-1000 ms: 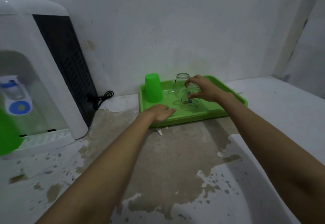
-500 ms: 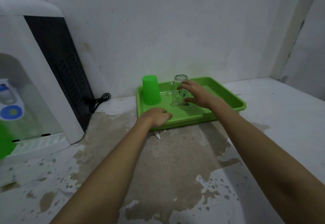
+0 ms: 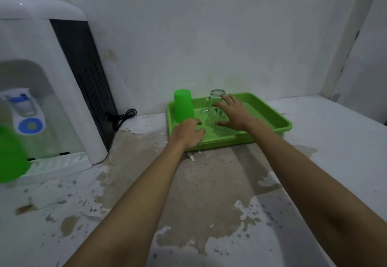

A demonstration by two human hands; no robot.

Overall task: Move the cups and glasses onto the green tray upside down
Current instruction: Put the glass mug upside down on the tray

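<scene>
The green tray [image 3: 274, 118] sits against the back wall. A green plastic cup [image 3: 183, 107] stands upside down in its back left corner. A clear glass mug [image 3: 217, 96] stands upside down behind my right hand [image 3: 235, 113]. A second clear glass [image 3: 212, 118] stands on the tray floor just left of that hand, between its spread thumb and fingers, which look apart from it. My left hand [image 3: 187, 133] rests on the tray's front left rim with loosely bent fingers, holding no cup. Another green cup [image 3: 10, 155] is blurred at the far left edge.
A white water dispenser [image 3: 52, 74] with a black side panel stands at the left, its drip tray by the blurred cup. A black cord [image 3: 123, 118] lies between dispenser and tray. The counter [image 3: 209, 183] has peeling paint; walls close the back and right.
My right hand has opened and spread its fingers off the clear glass it was gripping. The glass now stands on the tray. My left hand stays on the tray rim.
</scene>
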